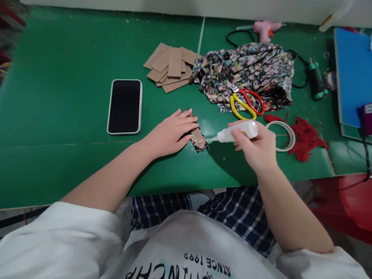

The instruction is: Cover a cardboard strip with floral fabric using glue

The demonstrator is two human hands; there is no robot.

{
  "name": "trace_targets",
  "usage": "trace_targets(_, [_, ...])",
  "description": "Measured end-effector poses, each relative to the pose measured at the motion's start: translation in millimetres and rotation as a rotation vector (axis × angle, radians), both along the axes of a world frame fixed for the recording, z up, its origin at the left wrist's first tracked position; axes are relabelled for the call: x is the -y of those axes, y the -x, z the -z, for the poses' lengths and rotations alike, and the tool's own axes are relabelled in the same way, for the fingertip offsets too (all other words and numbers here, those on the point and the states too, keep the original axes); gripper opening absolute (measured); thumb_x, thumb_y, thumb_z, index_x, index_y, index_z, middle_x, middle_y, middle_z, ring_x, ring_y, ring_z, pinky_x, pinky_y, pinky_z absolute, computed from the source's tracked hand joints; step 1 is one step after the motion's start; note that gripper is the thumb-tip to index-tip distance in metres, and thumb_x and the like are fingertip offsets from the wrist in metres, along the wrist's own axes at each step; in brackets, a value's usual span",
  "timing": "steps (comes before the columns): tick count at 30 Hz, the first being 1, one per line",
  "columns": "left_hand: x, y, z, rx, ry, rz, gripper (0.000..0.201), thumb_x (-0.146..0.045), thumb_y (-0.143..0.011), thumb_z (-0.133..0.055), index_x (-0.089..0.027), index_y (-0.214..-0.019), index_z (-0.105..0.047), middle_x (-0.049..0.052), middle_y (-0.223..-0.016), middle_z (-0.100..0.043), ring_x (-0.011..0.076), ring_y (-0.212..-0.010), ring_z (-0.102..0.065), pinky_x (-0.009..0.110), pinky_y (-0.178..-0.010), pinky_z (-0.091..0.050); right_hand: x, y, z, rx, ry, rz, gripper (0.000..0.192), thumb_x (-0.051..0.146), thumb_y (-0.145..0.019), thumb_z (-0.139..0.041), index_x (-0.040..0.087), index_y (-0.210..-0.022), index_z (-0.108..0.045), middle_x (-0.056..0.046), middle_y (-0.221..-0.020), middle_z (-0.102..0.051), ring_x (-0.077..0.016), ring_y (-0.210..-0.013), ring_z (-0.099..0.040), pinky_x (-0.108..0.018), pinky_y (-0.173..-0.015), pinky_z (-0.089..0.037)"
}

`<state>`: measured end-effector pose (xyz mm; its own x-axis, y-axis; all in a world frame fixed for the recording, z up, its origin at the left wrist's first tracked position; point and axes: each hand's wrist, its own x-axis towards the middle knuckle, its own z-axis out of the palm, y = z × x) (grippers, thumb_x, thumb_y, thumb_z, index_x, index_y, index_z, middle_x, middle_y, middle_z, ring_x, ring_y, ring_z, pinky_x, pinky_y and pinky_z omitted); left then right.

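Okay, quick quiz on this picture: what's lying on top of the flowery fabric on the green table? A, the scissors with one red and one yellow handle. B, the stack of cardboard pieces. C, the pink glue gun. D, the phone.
A: the scissors lie on the floral fabric; the phone and cardboard pieces lie to its left on the table, and the pink glue gun lies behind it.

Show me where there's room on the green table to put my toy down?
The widest bare patch is the table's left part, left of the phone and cardboard pieces. Another strip runs along the near edge, under the left hand. The right side is crowded: patterned cloth, scissors, red tassels, blue board.
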<state>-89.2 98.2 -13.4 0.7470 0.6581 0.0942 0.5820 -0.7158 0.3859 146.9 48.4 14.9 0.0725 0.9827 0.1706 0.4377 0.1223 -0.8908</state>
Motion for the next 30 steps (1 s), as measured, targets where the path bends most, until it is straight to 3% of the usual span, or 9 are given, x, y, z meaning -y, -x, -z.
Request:
trace_targets(7, [-1, 0, -1.0, -0.009, 0.011, 0.002, 0.037, -0.023, -0.089, -0.041, -0.016, -0.124, -0.05, 0.007, -0.135, -0.046, 0.0245, -0.134, -0.026, 0.052, -0.108, -0.021, -4, 11, -1.4, 0.303, -0.077, -0.155, 0.021, 0.039, -0.076, -0.061, 0.019, -0.081, -0.066, 0.001, -0.071, -0.067, -0.0098, -0.057, -0.057, -0.02, -0.051, -0.043])
trace_targets(16, [-1, 0, 0.1, -0.001, 0.012, 0.005, 0.037, -0.022, -0.089, -0.041, -0.016, -0.124, -0.05, 0.007, -0.135, -0.046, 0.025, -0.134, -0.026, 0.053, -0.108, -0.021, -5, 11, -6.1, 0.323, -0.12, -0.18, 0.02, 0.038, -0.074, -0.064, 0.019, -0.083, -0.065, 0.0, -0.072, -0.067, -0.0116, -0.06, -0.06, -0.022, -0.053, -0.046])
trace_targets(19, [0, 0, 0.4, 0.004, 0.002, 0.002, 0.037, -0.022, -0.089, -0.041, -0.016, -0.124, -0.051, 0.007, -0.135, -0.046, 0.0246, -0.134, -0.026, 0.052, -0.109, -0.021, -2, 3, -7.5, 0.117, -0.103, -0.03, 0.018, 0.036, -0.074, -0.063, 0.021, -0.084, -0.065, 0.002, -0.069, -0.065, -0.0092, -0.049, -0.055, -0.022, -0.045, -0.044])
trace_targets(22, [0, 0, 1.0, 0.015, -0.007, 0.004, 0.036, -0.021, -0.089, -0.041, -0.015, -0.123, -0.051, 0.007, -0.135, -0.046, 0.0243, -0.134, -0.025, 0.051, -0.11, -0.02, 0, -9, -9.1, -0.254, -0.141, 0.061, 0.015, 0.032, -0.074, -0.063, 0.022, -0.085, -0.061, 0.004, -0.061, -0.06, -0.0096, -0.041, -0.052, -0.022, -0.035, -0.041])
trace_targets(25, [0, 0, 1.4, 0.023, -0.002, 0.0, 0.036, -0.021, -0.089, -0.041, -0.015, -0.122, -0.051, 0.007, -0.135, -0.046, 0.0241, -0.134, -0.025, 0.05, -0.11, -0.02, -1, -20, -10.4, -0.576, -0.12, 0.025, 0.015, 0.028, -0.074, -0.059, 0.023, -0.086, -0.053, 0.004, -0.058, -0.061, -0.0138, -0.044, -0.058, -0.023, -0.036, -0.044])
trace_targets(30, [-1, 0, 0.4, 0.014, 0.008, 0.005, 0.036, -0.021, -0.088, -0.041, -0.014, -0.121, -0.052, 0.007, -0.134, -0.047, 0.025, -0.134, -0.026, 0.051, -0.11, -0.02, -4, -24, -3.2, -0.885, 0.178, -0.061, 0.018, 0.031, -0.07, -0.06, 0.023, -0.085, -0.052, 0.0, -0.083, -0.067, -0.0124, -0.069, -0.063, -0.023, -0.054, -0.051])
